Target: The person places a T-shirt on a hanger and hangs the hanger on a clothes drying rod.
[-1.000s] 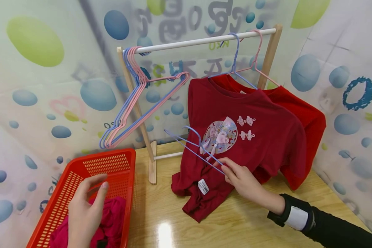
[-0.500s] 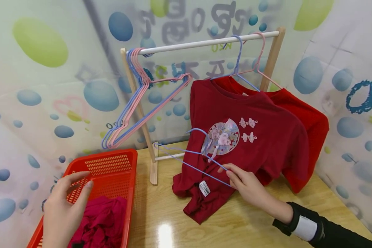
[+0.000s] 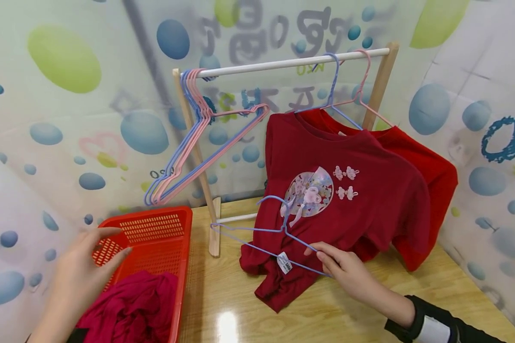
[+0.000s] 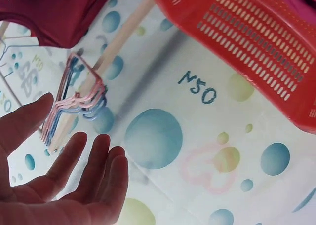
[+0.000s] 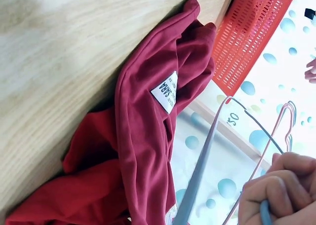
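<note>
Clock centred on the head view. Right hand [image 3: 345, 271] at 5 o'clock: fingers curled, grasping a blue hanger [image 3: 284, 226] by the wire near one end. Hook up, far end toward 9 o'clock, in front of the maroon shirt [image 3: 347, 152]. End grip probably leaves most of the frame free.

Left hand [image 3: 81, 259] at 8 o'clock: fingers released, thumb apart, nothing held. Close to the basket [image 3: 159, 250], likely for easy reach of the cloth heap [image 3: 133, 305] inside.

Rack [image 3: 283, 63]: rail across 12. Bare hangers [image 3: 201, 112] at 10 o'clock, hooked together by the post, presumably to save rail room. Maroon shirt at 3 o'clock, red shirt [image 3: 442, 181] behind it, both toward the far post, perhaps for the same reason. Maroon cloth trails onto the table [image 3: 206, 286].

Counts: hands, two. Held hanger, one. Hung shirts, two, on one blue and one pink hanger. Basket, one. Rack, one. Bare hangers, several, blue and pink; overlap too tight to count. Pieces in heap, cannot tell.
</note>
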The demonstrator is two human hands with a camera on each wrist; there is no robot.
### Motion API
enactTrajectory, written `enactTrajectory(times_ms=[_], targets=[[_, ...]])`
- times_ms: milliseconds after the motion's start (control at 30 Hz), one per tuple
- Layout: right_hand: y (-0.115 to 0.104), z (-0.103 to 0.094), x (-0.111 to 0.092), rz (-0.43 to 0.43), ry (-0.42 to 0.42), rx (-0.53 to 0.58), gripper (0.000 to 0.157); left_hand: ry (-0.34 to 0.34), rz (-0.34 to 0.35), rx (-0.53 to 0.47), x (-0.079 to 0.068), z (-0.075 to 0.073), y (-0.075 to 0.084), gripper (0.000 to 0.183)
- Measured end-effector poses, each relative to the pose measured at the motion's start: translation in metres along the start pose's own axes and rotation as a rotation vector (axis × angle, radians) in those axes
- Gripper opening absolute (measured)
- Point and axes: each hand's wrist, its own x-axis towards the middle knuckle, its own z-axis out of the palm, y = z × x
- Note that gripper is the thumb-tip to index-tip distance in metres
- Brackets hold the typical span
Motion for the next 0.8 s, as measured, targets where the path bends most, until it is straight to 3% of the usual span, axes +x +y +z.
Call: enactTrajectory(times_ms=[133, 300, 433, 800], targets=[[0.000, 0.002, -0.006, 0.007, -0.019, 0.011, 0.019, -0.074, 0.035, 0.012, 0.000, 0.009, -0.016, 0.046], [0.002, 0.003, -0.010, 0.029, -0.028, 0.014, 0.019, -0.281, -0.021, 0.031, -0.003, 0.016, -0.033, 0.059], [0.003, 0.004, -0.011, -0.011, -0.021, 0.015, 0.020, -0.395, -0.041, 0.053, -0.004, 0.024, -0.046, 0.071], [0.003, 0.003, -0.012, -0.022, -0.002, 0.053, 0.020, -0.683, -0.058, 0.141, -0.028, 0.052, -0.080, 0.101]])
